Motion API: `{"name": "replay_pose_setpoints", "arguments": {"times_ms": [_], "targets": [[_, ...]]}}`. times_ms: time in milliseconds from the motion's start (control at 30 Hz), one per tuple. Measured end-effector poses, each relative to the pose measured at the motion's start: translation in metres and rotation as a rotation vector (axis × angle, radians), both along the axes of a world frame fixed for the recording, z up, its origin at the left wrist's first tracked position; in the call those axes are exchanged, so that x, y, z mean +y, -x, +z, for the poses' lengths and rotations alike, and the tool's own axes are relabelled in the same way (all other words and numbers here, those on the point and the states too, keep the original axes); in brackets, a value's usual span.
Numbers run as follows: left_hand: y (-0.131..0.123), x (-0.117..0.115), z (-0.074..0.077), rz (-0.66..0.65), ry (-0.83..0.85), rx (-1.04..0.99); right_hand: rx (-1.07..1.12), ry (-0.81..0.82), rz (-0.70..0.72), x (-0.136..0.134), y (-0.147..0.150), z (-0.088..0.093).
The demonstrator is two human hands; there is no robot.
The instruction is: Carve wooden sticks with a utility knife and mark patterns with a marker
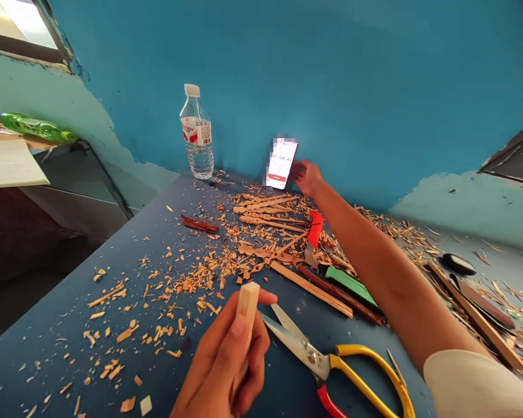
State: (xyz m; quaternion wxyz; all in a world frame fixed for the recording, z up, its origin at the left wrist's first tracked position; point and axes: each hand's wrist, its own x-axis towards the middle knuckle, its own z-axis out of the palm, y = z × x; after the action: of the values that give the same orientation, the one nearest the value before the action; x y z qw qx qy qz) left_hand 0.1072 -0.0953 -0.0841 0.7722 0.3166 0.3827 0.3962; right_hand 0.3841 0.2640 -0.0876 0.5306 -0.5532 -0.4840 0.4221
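Note:
My left hand (226, 363) is closed around a small pale wooden block (246, 303), held upright near the table's front. My right hand (308, 177) reaches far across the table and touches the edge of a phone (282, 162) that leans on the blue wall with its screen lit. Its fingers curl at the phone's side. Carved wooden sticks (265, 212) lie among shavings in front of the phone. Yellow-handled scissors (331, 363) lie open just right of my left hand.
A water bottle (196, 136) stands at the back of the blue table (61, 337). Wood chips cover the middle. A red-handled tool (314, 229), a green-handled tool (348, 283) and long wood strips (470, 310) lie to the right. A side desk with paper (9, 165) stands at the left.

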Motion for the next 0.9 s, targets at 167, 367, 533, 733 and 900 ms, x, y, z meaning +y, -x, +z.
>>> {"name": "replay_pose_setpoints", "arguments": {"times_ms": [167, 367, 533, 733, 900], "targets": [[0.002, 0.002, 0.006, -0.162, 0.028, -0.233, -0.575, 0.047, 0.023, -0.071, -0.039, 0.048], [-0.006, -0.005, 0.018, -0.195, -0.172, -0.149, -1.103, 0.074, 0.340, -0.246, -0.068, 0.087], [-0.012, -0.015, 0.025, -0.219, -0.277, -0.072, -1.262, 0.006, 0.449, -0.398, -0.046, 0.079], [-0.013, -0.023, 0.029, -0.236, -0.351, 0.024, -1.320, -0.088, 0.361, -0.473, -0.002, 0.046], [-0.016, -0.027, 0.024, -0.182, -0.403, 0.092, -1.295, -0.153, 0.257, -0.459, 0.014, 0.014]]}}
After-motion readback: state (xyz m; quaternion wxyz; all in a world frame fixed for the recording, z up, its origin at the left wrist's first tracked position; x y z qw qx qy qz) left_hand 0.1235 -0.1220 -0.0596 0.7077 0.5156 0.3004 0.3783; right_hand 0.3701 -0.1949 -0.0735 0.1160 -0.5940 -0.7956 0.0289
